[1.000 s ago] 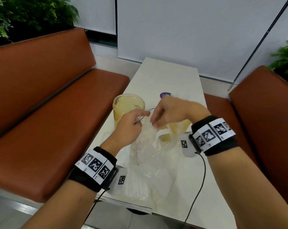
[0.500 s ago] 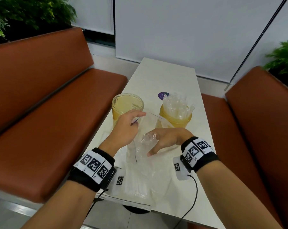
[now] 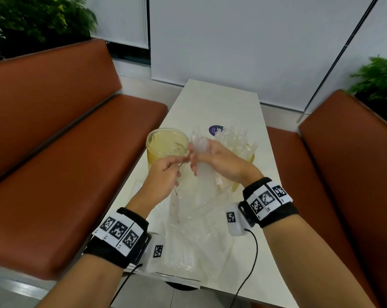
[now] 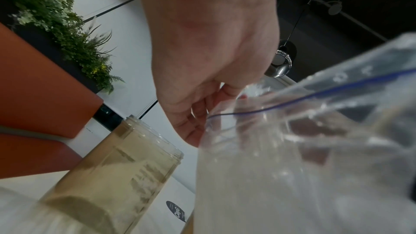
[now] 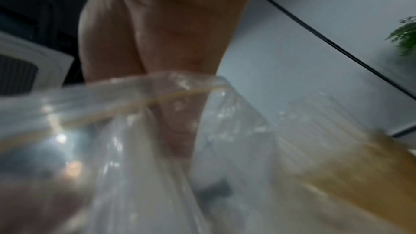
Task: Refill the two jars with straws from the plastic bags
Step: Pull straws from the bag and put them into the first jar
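Note:
An open yellow-tinted jar stands on the white table; the left wrist view shows the jar too. To its right, a second jar is packed with wrapped straws. My left hand pinches the blue-lined rim of a clear plastic bag between the jars. My right hand grips a bundle of wrapped straws, lifted upright above the bag beside the left jar's rim. The right wrist view is blurred; the bag covers most of it.
A purple sticker lies on the table behind the jars. More clear plastic lies flat by the near table edge. Brown benches flank the table at left and right. Wrist-camera cables hang off the near edge.
My right hand went down into the bag, then came up holding a bundle of straws, now near the left jar's rim. The left hand kept hold of the bag's rim.

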The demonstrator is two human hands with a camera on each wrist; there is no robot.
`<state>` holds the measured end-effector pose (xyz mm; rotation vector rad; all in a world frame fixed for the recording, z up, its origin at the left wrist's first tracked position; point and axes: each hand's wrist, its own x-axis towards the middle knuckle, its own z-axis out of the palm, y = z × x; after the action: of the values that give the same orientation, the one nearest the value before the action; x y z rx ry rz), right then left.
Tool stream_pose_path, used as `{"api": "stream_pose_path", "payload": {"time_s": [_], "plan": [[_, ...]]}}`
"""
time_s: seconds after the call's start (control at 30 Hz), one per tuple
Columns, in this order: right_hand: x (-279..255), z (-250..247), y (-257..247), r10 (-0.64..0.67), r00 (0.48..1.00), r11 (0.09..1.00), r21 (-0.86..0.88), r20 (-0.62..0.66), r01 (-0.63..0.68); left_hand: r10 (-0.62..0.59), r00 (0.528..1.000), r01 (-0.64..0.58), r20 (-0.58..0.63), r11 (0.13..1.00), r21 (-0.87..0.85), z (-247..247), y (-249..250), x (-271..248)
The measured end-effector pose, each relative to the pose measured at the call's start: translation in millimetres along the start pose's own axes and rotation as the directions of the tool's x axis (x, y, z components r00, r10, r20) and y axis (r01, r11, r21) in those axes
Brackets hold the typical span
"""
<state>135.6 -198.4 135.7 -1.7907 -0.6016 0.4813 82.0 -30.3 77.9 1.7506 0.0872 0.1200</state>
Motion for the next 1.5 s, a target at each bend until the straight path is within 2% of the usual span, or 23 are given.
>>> {"api": "stream_pose_path", "payload": {"time_s": [0.1,0.17,0.27,0.4,0.5,0.57,0.6,0.63,0.73,0.8,1.03,1.1,1.27,1.5], "plan": [[11.5,-13.8,-39.2,-0.151,0.969,0.978,0.111,-0.196,0.175,-0.013,1.000,0.013,-0.006,1.000,-0.016,0.9,-2.1,-0.1],[17.4,-26.6,-70.7,-0.253,0.901,0.944,0.115,-0.352,0.310,-0.016,1.000,0.016,-0.004,1.000,-0.007,0.5,-3.2,0.0],[18.7,-49.8,-114.6,-0.371,0.743,0.871,0.069,-0.557,0.487,-0.024,1.000,0.024,0.011,0.999,-0.028,-1.1,-3.1,0.0],[12.5,-90.4,-151.6,-0.511,0.496,0.744,-0.073,-0.702,0.664,-0.033,0.999,0.033,-0.001,0.999,-0.016,-3.4,-6.9,1.7],[17.8,-121.4,-154.2,-0.599,0.309,0.671,-0.253,-0.739,0.697,-0.023,1.000,0.023,-0.005,1.000,-0.002,-4.9,-9.6,3.9],[23.8,-131.1,-143.7,-0.636,0.236,0.663,-0.365,-0.734,0.654,-0.020,1.000,0.020,-0.005,1.000,0.007,-5.1,-10.1,5.5],[26.8,-131.7,-135.2,-0.641,0.229,0.676,-0.397,-0.733,0.621,-0.016,1.000,0.016,-0.003,1.000,0.009,-4.9,-9.7,6.0],[30.8,-130.6,-124.1,-0.631,0.244,0.703,-0.409,-0.737,0.581,-0.010,1.000,0.010,0.000,1.000,0.012,-4.3,-9.1,6.6],[43.7,-125.4,-84.1,-0.549,0.330,0.807,-0.384,-0.768,0.448,0.006,1.000,-0.006,0.005,1.000,0.030,-2.3,-6.3,9.4],[51.1,-124.2,-58.0,-0.497,0.351,0.850,-0.362,-0.794,0.383,0.004,1.000,-0.004,0.001,0.999,0.047,-1.8,-4.7,11.0],[61.0,-132.4,-6.5,-0.321,0.314,0.915,-0.206,-0.894,0.347,-0.014,1.000,0.014,-0.015,0.999,0.043,-2.7,-2.4,11.1],[61.2,-134.6,3.8,-0.305,0.328,0.926,-0.197,-0.894,0.323,-0.007,1.000,0.008,-0.012,0.999,0.034,-2.1,-4.7,11.8],[56.4,-127.6,44.7,-0.233,0.463,0.967,-0.153,-0.855,0.205,-0.004,1.000,0.004,-0.016,1.000,0.019,0.7,-5.4,14.4],[52.1,-129.5,75.3,-0.078,0.566,0.997,-0.061,-0.821,0.049,-0.014,1.000,0.014,-0.002,1.000,0.015,4.7,-4.8,15.7]]}}
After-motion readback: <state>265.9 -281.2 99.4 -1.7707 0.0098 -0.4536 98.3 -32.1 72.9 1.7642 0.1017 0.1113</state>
